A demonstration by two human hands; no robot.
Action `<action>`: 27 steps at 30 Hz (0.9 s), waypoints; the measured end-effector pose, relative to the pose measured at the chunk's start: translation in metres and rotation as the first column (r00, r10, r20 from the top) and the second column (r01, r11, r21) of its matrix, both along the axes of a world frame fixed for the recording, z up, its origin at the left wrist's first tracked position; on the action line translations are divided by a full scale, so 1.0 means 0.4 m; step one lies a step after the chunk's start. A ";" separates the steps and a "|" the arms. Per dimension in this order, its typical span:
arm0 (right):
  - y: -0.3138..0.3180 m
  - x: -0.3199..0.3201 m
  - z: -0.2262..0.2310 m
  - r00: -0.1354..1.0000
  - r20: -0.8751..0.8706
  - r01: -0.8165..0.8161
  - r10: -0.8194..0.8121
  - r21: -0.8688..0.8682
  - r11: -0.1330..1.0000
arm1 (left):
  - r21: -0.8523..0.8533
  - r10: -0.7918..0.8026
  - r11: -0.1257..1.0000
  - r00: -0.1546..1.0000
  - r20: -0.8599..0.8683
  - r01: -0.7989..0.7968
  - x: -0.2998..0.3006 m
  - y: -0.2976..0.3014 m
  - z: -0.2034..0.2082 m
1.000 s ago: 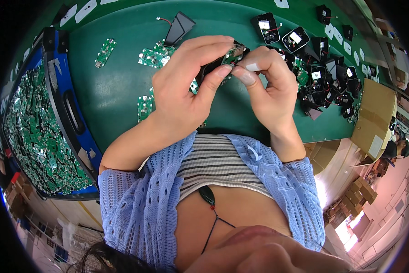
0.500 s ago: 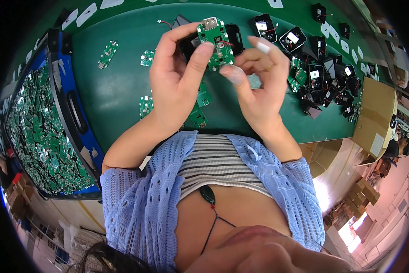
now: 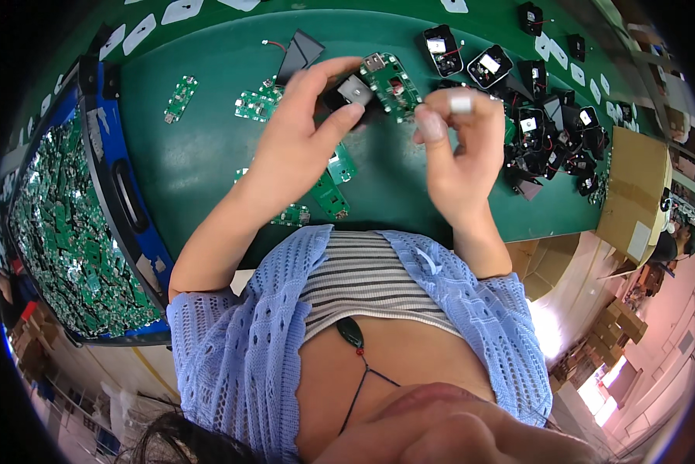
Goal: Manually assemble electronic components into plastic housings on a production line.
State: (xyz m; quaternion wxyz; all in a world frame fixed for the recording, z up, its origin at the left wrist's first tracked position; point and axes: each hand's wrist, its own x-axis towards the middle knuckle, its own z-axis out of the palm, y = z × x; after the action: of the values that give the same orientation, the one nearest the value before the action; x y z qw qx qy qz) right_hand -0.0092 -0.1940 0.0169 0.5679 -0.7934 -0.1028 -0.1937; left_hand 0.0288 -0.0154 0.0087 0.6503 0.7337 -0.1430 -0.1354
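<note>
My left hand (image 3: 297, 131) is closed around a small black plastic case (image 3: 338, 94), its thumb beside a grey-silver block (image 3: 354, 90) inside. Just right of the case, a green circuit board (image 3: 394, 87) with a metal port at one end is tilted up. My right hand (image 3: 467, 143) pinches the board's lower right end between thumb and fingers. A white wrap covers part of one right finger. Red wire shows on the board; where it leads is hidden. Below the left hand lie loose green circuit boards (image 3: 330, 195).
A black wedge-shaped part (image 3: 301, 54) with a red lead stands behind my left hand. More boards (image 3: 181, 99) lie on the green table (image 3: 208, 162). At left is a blue-framed bin (image 3: 142, 232) full of boards; at right, piled black cases (image 3: 552, 139) and a cardboard box (image 3: 633, 197).
The circuit board has swung right and away from the case, off my left thumb and into my right hand's pinch. The grey-silver block in the case now shows.
</note>
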 end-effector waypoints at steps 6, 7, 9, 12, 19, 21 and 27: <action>0.020 -0.016 0.046 0.916 -0.270 -0.107 0.298 0.550 0.828 | -0.327 -0.052 0.937 0.881 -0.471 -0.119 -0.010 -0.014 0.045; 0.019 -0.019 0.043 0.924 -0.258 -0.123 0.283 0.501 0.857 | -0.375 -0.088 0.920 0.874 -0.477 -0.111 -0.008 -0.014 0.042; 0.018 -0.033 0.029 0.938 -0.230 -0.154 0.260 0.397 0.905 | -0.465 -0.157 0.879 0.861 -0.484 -0.101 -0.006 -0.012 0.033; 0.024 -0.027 0.032 0.979 -0.063 -0.202 0.196 -0.112 0.973 | -0.451 -0.164 0.887 0.850 -0.501 -0.095 0.003 -0.007 0.036; 0.013 -0.001 0.019 0.957 0.219 -0.102 0.189 -0.357 0.928 | -0.344 0.023 0.927 0.938 -0.347 -0.150 -0.005 0.000 0.024; 0.014 -0.002 0.029 0.965 0.129 -0.186 0.227 -0.269 0.945 | -0.343 0.069 0.924 0.957 -0.282 -0.167 -0.011 -0.010 0.025; 0.005 0.018 0.038 0.963 0.150 -0.193 0.226 -0.207 0.959 | -0.357 0.123 0.910 0.961 -0.249 -0.210 -0.015 -0.020 0.015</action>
State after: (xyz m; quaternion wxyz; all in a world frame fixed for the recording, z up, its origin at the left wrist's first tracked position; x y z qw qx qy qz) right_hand -0.0021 -0.1921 0.0320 0.4956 -0.8089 -0.2532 -0.1896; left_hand 0.0229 -0.0232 0.0148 0.8011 0.5836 -0.0298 -0.1297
